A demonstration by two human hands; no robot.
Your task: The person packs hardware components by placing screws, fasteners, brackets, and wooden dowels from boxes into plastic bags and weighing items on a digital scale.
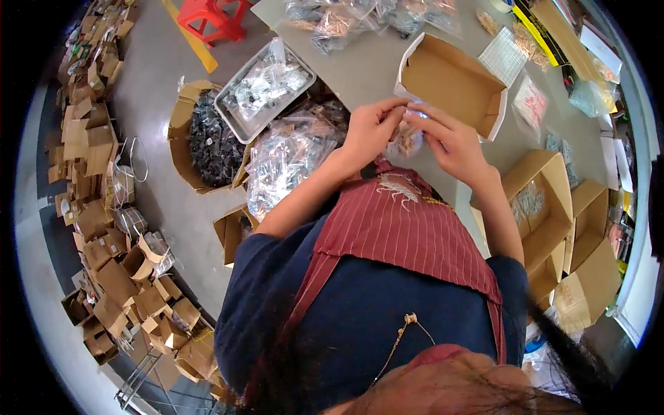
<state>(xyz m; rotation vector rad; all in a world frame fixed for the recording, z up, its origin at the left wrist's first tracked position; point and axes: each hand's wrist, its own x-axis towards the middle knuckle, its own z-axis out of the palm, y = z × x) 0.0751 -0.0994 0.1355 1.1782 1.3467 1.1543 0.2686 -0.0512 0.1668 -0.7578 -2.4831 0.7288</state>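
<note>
A small clear plastic bag [407, 143] with tan pieces inside is held up in front of my apron. My left hand [375, 126] pinches its upper edge, thumb and forefinger pressed together. On the other side my right hand [453, 142] grips the same edge, fingers bent over toward the left ones. Both sets of fingertips almost meet and partly cover the bag's mouth, so I cannot make out whether it is sealed. Just beyond my hands, on the grey table [360, 69], lies a shallow open cardboard box [449, 79] with a bare brown inside.
Left of me a metal tray [232, 119] of bagged parts rests by a carton [181, 149] of black pieces and a heap of clear bags [287, 162]. Cartons [546, 183] stand at my right. Filled bags [342, 28] lie at the far edge, near a red stool [214, 17].
</note>
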